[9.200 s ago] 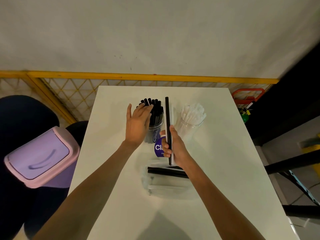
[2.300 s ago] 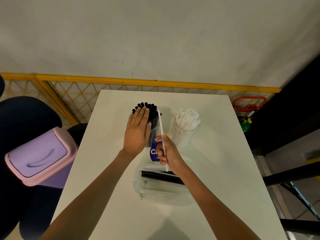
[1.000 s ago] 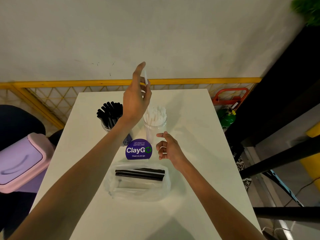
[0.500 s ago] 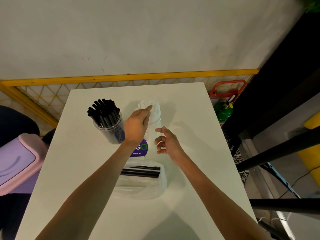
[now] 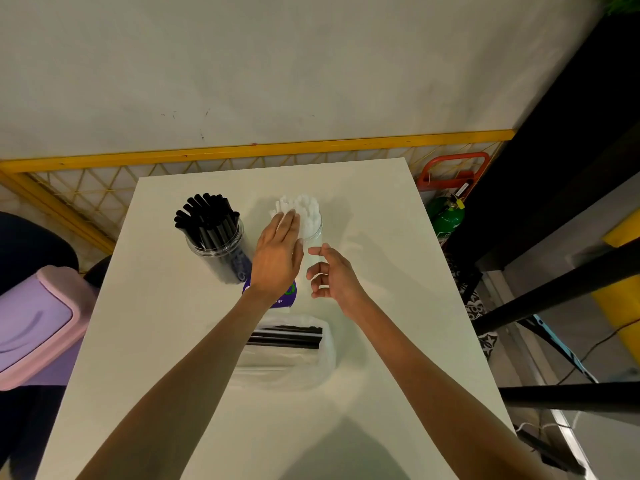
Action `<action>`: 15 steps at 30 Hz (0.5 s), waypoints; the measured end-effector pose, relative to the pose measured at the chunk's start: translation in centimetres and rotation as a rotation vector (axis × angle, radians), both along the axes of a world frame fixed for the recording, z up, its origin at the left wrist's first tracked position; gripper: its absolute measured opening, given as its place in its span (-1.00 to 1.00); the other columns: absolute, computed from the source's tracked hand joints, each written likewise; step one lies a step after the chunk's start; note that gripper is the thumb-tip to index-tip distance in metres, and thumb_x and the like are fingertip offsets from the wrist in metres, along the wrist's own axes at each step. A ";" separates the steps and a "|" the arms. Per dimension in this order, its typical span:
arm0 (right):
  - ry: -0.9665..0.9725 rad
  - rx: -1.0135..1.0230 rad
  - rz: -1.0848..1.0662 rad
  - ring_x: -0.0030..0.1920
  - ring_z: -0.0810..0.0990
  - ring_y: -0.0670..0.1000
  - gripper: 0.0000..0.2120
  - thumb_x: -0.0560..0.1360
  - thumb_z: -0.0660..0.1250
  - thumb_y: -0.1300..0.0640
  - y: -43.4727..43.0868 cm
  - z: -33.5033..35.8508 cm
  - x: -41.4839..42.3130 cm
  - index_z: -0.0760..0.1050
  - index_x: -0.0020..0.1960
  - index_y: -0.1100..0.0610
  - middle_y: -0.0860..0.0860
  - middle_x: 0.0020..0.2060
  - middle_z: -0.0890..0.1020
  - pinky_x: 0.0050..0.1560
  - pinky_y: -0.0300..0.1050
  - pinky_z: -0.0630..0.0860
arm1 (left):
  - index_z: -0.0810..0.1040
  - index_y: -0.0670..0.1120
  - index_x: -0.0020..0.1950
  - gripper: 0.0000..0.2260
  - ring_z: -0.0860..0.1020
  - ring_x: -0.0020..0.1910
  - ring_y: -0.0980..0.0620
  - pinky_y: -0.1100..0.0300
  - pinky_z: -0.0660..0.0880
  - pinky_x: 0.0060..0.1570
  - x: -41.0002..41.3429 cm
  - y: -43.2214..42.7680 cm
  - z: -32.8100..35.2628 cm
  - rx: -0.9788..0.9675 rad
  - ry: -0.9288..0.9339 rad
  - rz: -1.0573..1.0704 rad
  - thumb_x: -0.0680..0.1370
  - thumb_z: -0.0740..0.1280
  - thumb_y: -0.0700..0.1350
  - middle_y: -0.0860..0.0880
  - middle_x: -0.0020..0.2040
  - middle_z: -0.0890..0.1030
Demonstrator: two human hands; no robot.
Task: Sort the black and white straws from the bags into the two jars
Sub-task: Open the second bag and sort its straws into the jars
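Note:
Two clear jars stand at the far middle of the white table (image 5: 166, 341). The left jar (image 5: 221, 247) is packed with black straws; the right jar (image 5: 313, 226) holds white straws. My left hand (image 5: 278, 254) lies flat with straight fingers on the tops of the white straws. My right hand (image 5: 332, 275) hovers just right of that jar, fingers loosely curled and holding nothing. A clear plastic bag (image 5: 294, 355) nearer to me holds several black straws and white straws, partly hidden by my left forearm.
A round purple sticker (image 5: 289, 297) lies between the jars and the bag. A pink and lilac bin (image 5: 34, 327) stands left of the table. A yellow railing (image 5: 242, 152) runs behind it; a green cylinder (image 5: 448, 216) and dark shelving are on the right.
My left hand lifted a white straw above the white jar, lowered it in, and now rests flat on the straw tops. My right hand let go and hovers beside the jar.

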State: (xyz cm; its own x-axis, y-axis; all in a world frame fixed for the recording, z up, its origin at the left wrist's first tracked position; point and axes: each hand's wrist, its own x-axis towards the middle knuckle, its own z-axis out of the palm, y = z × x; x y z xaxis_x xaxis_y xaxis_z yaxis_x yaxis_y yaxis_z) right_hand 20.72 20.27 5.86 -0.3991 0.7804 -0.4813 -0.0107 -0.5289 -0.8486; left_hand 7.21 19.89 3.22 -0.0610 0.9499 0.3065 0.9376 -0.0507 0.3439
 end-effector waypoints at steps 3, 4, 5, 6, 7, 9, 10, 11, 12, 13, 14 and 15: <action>0.000 0.004 -0.003 -0.54 0.48 -0.10 -0.70 0.64 0.02 -0.03 -0.3 0.2 -0.2 0.44 0.14 0.10 0.05 -0.35 0.53 -0.41 -0.20 0.50 | 0.37 -0.27 0.37 -0.55 0.34 0.37 -0.24 -0.05 0.27 0.33 -0.2 -0.5 0.8 0.021 -0.061 -0.001 0.58 0.01 -0.05 -0.23 0.35 0.43; 0.002 0.004 -0.004 -0.54 0.48 -0.10 -0.70 0.64 0.03 -0.04 -0.5 0.2 -0.3 0.44 0.13 0.10 0.05 -0.35 0.53 -0.41 -0.20 0.50 | 0.36 -0.27 0.37 -0.55 0.34 0.37 -0.24 -0.01 0.25 0.34 -0.2 -0.8 1.2 0.046 -0.089 0.001 0.58 0.02 -0.06 -0.24 0.35 0.42; 0.005 0.003 -0.004 -0.53 0.48 -0.09 -0.71 0.64 0.03 -0.04 -0.7 0.2 -0.5 0.44 0.13 0.10 0.06 -0.36 0.53 -0.42 -0.21 0.51 | 0.36 -0.27 0.37 -0.56 0.35 0.36 -0.23 0.04 0.25 0.33 -0.3 -1.1 1.6 0.079 -0.119 0.002 0.58 0.03 -0.07 -0.24 0.34 0.43; 0.008 0.001 -0.002 -0.53 0.49 -0.09 -0.71 0.64 0.04 -0.03 -1.0 0.3 -0.7 0.44 0.12 0.10 0.06 -0.36 0.53 -0.42 -0.20 0.53 | 0.38 -0.26 0.36 -0.58 0.39 0.34 -0.21 0.10 0.27 0.30 -0.4 -1.6 2.0 0.115 -0.150 0.005 0.58 0.05 -0.08 -0.23 0.31 0.46; 0.011 0.001 0.001 -0.52 0.51 -0.09 -0.72 0.64 0.05 -0.02 -1.2 0.2 -0.9 0.44 0.12 0.11 0.06 -0.36 0.53 -0.41 -0.20 0.54 | 0.40 -0.25 0.34 -0.60 0.43 0.30 -0.18 0.17 0.30 0.26 -0.5 -2.1 2.4 0.146 -0.184 0.014 0.58 0.07 -0.10 -0.22 0.29 0.48; 0.006 0.003 0.008 -0.48 0.55 -0.08 -0.76 0.63 0.09 0.01 -1.9 0.2 -1.5 0.44 0.12 0.13 0.06 -0.35 0.55 -0.36 -0.18 0.58 | 0.44 -0.22 0.31 -0.66 0.51 0.20 -0.11 0.27 0.36 0.15 -0.9 -3.2 2.7 0.184 -0.265 0.037 0.58 0.12 -0.14 -0.18 0.22 0.52; 0.004 0.003 0.010 -0.45 0.57 -0.07 -0.78 0.62 0.12 0.03 -2.2 0.1 -1.9 0.44 0.12 0.14 0.06 -0.35 0.56 -0.33 -0.17 0.59 | 0.45 -0.21 0.29 -0.68 0.54 0.13 -0.10 0.29 0.39 0.10 -1.2 -3.8 2.6 0.194 -0.303 0.045 0.57 0.14 -0.17 -0.17 0.18 0.54; 0.006 0.000 0.013 -0.43 0.58 -0.05 -0.80 0.61 0.15 0.06 -2.6 0.1 -2.3 0.43 0.12 0.15 0.07 -0.35 0.57 -0.29 -0.14 0.60 | 0.46 -0.21 0.28 -0.70 0.57 0.05 -0.10 0.27 0.44 0.03 -1.6 -4.5 2.4 0.198 -0.339 0.053 0.57 0.15 -0.19 -0.16 0.14 0.56; 0.008 -0.004 0.016 -0.41 0.59 -0.04 -0.82 0.61 0.18 0.07 -3.1 0.0 -2.7 0.43 0.12 0.15 0.07 -0.34 0.57 -0.25 -0.12 0.60 | 0.47 -0.20 0.27 -0.70 0.58 -0.01 -0.10 0.22 0.49 -0.03 -1.9 -5.2 2.1 0.196 -0.370 0.062 0.57 0.17 -0.19 -0.16 0.11 0.57; 0.006 -0.006 0.022 -0.40 0.60 -0.03 -0.83 0.60 0.20 0.08 -3.5 -0.2 -3.1 0.43 0.11 0.16 0.07 -0.33 0.58 -0.22 -0.10 0.60 | 0.47 -0.20 0.26 -0.72 0.58 -0.05 -0.09 0.17 0.53 -0.08 -2.4 -5.9 1.7 0.190 -0.391 0.077 0.57 0.18 -0.20 -0.15 0.08 0.58; -0.002 -0.006 0.033 -0.39 0.61 -0.04 -0.84 0.60 0.21 0.10 -4.0 -0.4 -3.5 0.43 0.11 0.16 0.07 -0.32 0.59 -0.20 -0.09 0.60 | 0.47 -0.20 0.26 -0.73 0.58 -0.07 -0.06 0.13 0.55 -0.11 -2.8 -6.7 1.3 0.182 -0.400 0.097 0.57 0.20 -0.21 -0.14 0.06 0.59; -0.011 -0.005 0.047 -0.39 0.62 -0.04 -0.85 0.59 0.21 0.11 -4.4 -0.6 -3.9 0.43 0.11 0.17 0.07 -0.32 0.60 -0.20 -0.10 0.60 | 0.48 -0.20 0.25 -0.74 0.57 -0.10 -0.03 0.11 0.56 -0.14 -3.3 -7.4 0.8 0.174 -0.400 0.121 0.57 0.23 -0.22 -0.14 0.03 0.60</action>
State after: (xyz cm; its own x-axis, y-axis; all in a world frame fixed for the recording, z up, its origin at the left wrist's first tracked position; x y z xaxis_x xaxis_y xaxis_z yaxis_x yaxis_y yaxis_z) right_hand 16.84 15.85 5.23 -0.4301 0.7585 -0.4896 0.0238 -0.5326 -0.8460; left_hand 3.93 12.45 4.03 -0.3149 0.8652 0.3902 0.7352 -0.0377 0.6768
